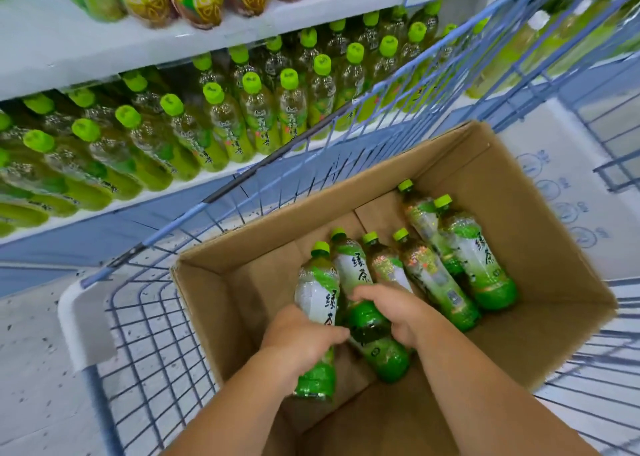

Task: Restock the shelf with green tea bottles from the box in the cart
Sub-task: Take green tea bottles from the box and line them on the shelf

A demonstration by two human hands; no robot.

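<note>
Inside box (519, 192) in cart (145, 317): left hand (301, 338), fingers curled round leftmost bottle (318, 293); right hand (394, 312) grips next bottle (377, 348); four more bottles (436, 282) lie at 2 o'clock of hands; stocked shelf (104, 50) at 10 o'clock

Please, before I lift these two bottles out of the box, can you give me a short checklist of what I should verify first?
1. Left hand grips the leftmost green tea bottle: ok.
2. Right hand grips the second bottle: ok.
3. Caps on both held bottles: ok, green caps are in place.
4. Cardboard box flaps open, way upward free: ok.
5. Straight way to the shelf: not ok; the cart wall stands between, so probably lift over it.
6. Free gap on the shelf: cannot tell; the visible rows look full.
</note>
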